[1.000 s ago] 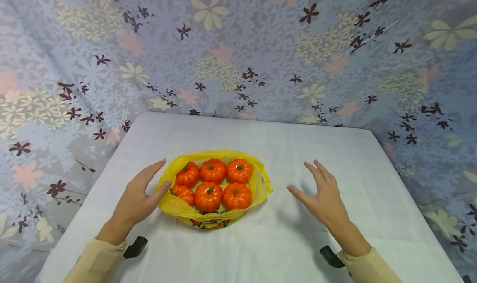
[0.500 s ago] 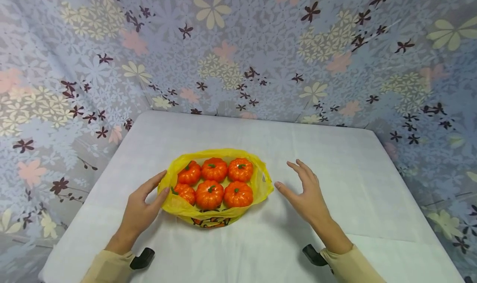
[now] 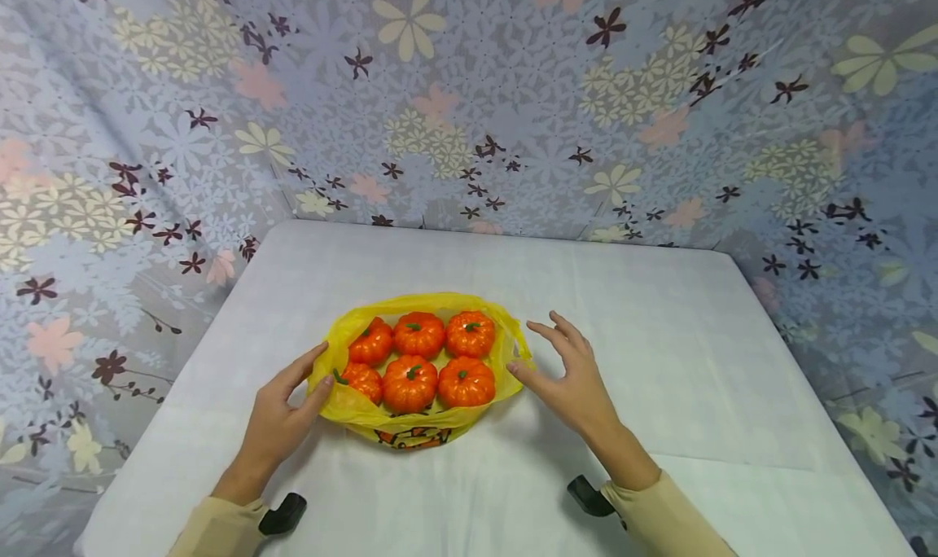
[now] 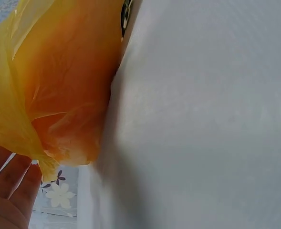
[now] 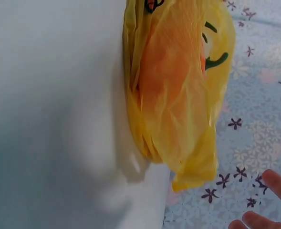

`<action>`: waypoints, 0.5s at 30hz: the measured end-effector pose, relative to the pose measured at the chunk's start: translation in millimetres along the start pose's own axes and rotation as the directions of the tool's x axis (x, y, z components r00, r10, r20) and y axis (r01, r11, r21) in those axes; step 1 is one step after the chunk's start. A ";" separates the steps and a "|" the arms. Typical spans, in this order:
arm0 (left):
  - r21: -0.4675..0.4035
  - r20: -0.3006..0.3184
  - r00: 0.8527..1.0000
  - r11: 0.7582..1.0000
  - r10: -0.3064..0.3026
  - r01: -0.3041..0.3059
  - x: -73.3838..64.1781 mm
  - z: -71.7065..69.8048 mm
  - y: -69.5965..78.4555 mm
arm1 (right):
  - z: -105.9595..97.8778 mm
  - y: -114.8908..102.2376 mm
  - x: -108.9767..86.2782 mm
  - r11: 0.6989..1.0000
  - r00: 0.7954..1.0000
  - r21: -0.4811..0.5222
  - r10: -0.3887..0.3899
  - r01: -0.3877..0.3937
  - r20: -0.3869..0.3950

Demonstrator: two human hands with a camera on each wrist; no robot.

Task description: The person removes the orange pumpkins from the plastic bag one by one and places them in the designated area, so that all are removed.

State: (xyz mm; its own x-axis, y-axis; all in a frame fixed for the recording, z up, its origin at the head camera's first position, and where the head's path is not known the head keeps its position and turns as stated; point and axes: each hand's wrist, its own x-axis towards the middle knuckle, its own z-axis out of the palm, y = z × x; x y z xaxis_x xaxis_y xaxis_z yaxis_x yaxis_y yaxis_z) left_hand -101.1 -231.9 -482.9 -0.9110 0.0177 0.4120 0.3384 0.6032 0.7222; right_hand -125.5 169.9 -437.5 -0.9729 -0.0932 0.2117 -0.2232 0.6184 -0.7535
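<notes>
A yellow plastic bag [image 3: 432, 302] stands with its mouth spread wide, holding several small shiny orange pumpkins [image 3: 410, 388] with green stems. My left hand [image 3: 277, 418] is at the bag's left rim, thumb and fingers extended. In the left wrist view its fingers [image 4: 26, 191] lie right at the gathered corner of the bag [image 4: 59, 105]. On the other side, my right hand [image 3: 570, 382] has spread fingers around the right end of the bag, with the thumb close to the rim. The right wrist view shows fingertips [image 5: 274, 183] apart from the bag [image 5: 173, 105].
A white cloth covers the table [image 3: 659, 321], and the bag sits left of its middle. Floral fabric [image 3: 513, 93] hangs behind and at both sides. Dark devices are worn at the left wrist [image 3: 283, 514] and the right wrist [image 3: 589, 496].
My right hand has moved left to the bag's right end. My left hand has come slightly in, against the left rim. The bag and pumpkins have stayed nearly in place.
</notes>
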 end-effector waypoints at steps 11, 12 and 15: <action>0.017 0.000 1.000 1.000 0.016 -0.016 -0.6 0.0 1.4 | 19.8 -5.6 2.1 0.999 0.999 0.045 -0.028 0.026 0.031; 0.015 0.001 1.000 1.000 0.013 -0.013 -0.4 -0.2 1.8 | 20.8 -5.8 2.5 0.998 0.999 0.048 -0.033 0.031 0.031; 0.015 0.005 1.000 1.000 0.000 0.000 0.5 -0.9 3.5 | 23.1 -7.1 3.5 0.998 0.999 0.050 -0.043 0.041 0.032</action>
State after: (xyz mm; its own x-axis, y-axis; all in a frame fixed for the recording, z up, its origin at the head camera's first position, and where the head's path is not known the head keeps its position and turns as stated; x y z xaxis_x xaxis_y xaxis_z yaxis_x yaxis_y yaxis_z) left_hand -100.2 -230.5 -479.7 -0.9123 0.0219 0.4089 0.3346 0.6154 0.7137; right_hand -128.7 147.2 -445.8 -0.9638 -0.1447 0.2239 -0.2661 0.5745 -0.7740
